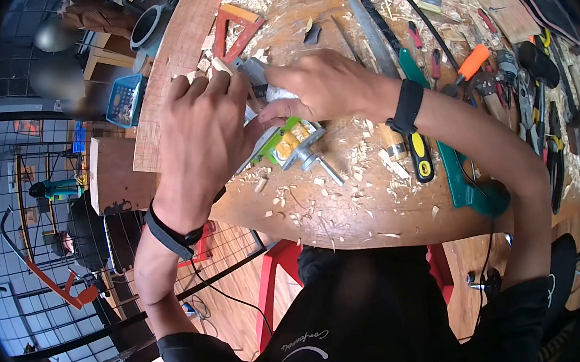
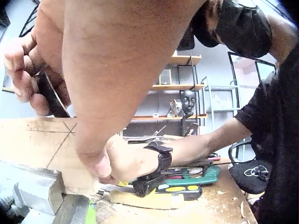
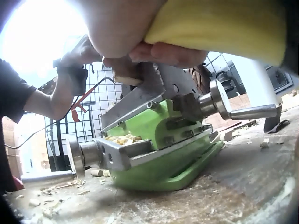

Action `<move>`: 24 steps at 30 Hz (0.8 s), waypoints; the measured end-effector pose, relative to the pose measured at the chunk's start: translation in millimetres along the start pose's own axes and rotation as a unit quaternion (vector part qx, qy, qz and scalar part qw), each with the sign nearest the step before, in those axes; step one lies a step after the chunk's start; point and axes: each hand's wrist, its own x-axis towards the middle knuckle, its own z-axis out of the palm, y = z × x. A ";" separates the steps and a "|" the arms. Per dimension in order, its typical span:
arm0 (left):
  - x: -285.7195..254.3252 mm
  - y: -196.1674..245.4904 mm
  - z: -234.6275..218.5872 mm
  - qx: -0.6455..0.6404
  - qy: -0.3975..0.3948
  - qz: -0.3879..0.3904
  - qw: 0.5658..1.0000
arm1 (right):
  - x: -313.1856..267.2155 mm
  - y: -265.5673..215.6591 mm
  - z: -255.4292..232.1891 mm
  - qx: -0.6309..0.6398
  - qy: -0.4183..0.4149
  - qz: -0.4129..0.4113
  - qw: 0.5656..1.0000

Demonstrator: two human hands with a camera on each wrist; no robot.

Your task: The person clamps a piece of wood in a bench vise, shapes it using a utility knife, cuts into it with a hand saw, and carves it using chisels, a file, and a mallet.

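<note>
A green vise [image 3: 154,163] with metal handwheels stands on the wooden workbench [image 1: 379,221], yellow shavings lodged in it. Upright in its grey jaws is a pale board [image 2: 28,135] with crossed pencil lines. My left hand [image 1: 204,133] is over the board, its fingers curled round a dark narrow strip [image 2: 51,98] whose lower end reaches the board's top edge. Close on the other side is my right hand [image 1: 325,82], its fingers [image 3: 163,53] bent under a smooth yellow piece [image 3: 219,30]. I cannot tell what kind of thing this piece is.
To the right lie a green-handled saw [image 1: 471,190], a yellow-and-black handled tool [image 1: 420,157], a file [image 1: 372,34] and a black-headed mallet [image 1: 536,63]. A red triangular square [image 1: 235,31] lies at the back left. Wood shavings cover much of the bench. Its front edge is near my body.
</note>
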 end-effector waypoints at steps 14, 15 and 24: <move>-19.7 4.5 -7.3 0.017 -0.014 -0.013 1.000 | -5.5 -33.6 -4.1 0.027 -0.007 0.067 0.997; -18.9 -2.3 -4.6 0.038 -0.003 0.006 0.999 | -3.1 -31.1 -5.4 -0.004 -0.011 0.070 0.997; -5.3 -22.3 -9.6 0.045 -0.107 0.034 0.993 | 14.3 -6.9 -6.3 0.002 -0.051 0.040 0.998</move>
